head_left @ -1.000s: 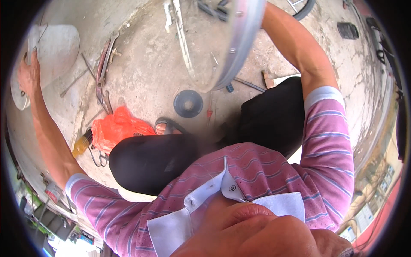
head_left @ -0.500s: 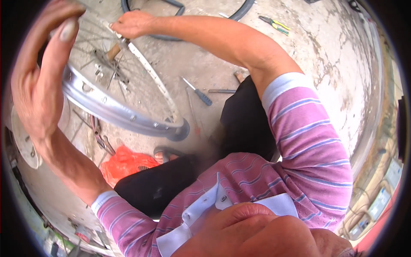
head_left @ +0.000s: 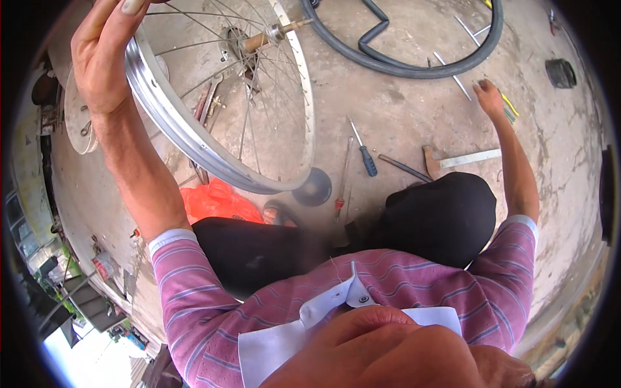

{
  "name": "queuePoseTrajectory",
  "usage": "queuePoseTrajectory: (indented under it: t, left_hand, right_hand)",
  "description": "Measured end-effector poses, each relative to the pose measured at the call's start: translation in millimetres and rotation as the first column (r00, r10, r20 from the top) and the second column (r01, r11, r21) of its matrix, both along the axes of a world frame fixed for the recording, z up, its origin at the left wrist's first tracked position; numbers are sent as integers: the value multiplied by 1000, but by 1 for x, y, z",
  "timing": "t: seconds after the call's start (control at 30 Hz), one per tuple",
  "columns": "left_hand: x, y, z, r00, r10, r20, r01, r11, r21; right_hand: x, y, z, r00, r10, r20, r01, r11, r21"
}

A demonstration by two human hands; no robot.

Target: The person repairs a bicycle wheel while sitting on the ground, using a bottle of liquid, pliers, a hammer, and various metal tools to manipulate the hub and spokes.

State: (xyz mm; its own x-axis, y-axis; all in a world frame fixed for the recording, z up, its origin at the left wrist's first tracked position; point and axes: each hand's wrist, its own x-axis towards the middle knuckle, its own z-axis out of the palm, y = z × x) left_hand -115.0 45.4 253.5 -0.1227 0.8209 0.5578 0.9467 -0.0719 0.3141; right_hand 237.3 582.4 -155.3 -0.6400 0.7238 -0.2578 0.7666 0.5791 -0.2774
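My left hand (head_left: 110, 61) grips the rim of a spoked bicycle wheel (head_left: 301, 97), holding it up at the upper left; its hub axle (head_left: 259, 42) points rightward. My right hand (head_left: 490, 97) reaches out at the right with loosely bent, parted fingers, beside yellow-and-green pliers (head_left: 508, 103) on the floor. A black inner tube (head_left: 424, 71) lies above it, with metal bars (head_left: 453, 76) beside the tube. A blue-handled screwdriver (head_left: 367, 161), a red-handled screwdriver (head_left: 339, 205) and a dark disc (head_left: 314, 193) lie in front of my knees.
An orange plastic bag (head_left: 217, 200) is by my left knee. A flat metal bar with a wooden piece (head_left: 466, 158) and a dark rod (head_left: 404, 167) lie by my right knee. A black cylinder (head_left: 560, 73) is at the right. A round plate (head_left: 81, 116) and wrenches (head_left: 206, 107) lie left.
Earlier my right hand held the wheel; it has let go and moved right toward the pliers. My left hand came from the round plate onto the rim and now holds the wheel at the upper left.
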Motion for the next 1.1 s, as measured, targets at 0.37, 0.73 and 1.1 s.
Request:
queuePoseTrajectory:
  t: [0.37, 0.73, 1.1]
  left_hand:
    - [3, 4, -3, 988, 135, -78, -130, 989, 73]
    - [-22, -21, -5, 954, 301, 13, -301, 954, -7]
    - [-12, -6, -15, 972, 15, 235, -63, 978, 200]
  right_hand:
    - [94, 82, -69, 954, -87, 286, 5, 961, 278]
    - [74, -41, 11, 845, -533, -41, 398, 678, -618]
    - [-75, -251, 129, 879, 129, -459, -375, 781, -499]
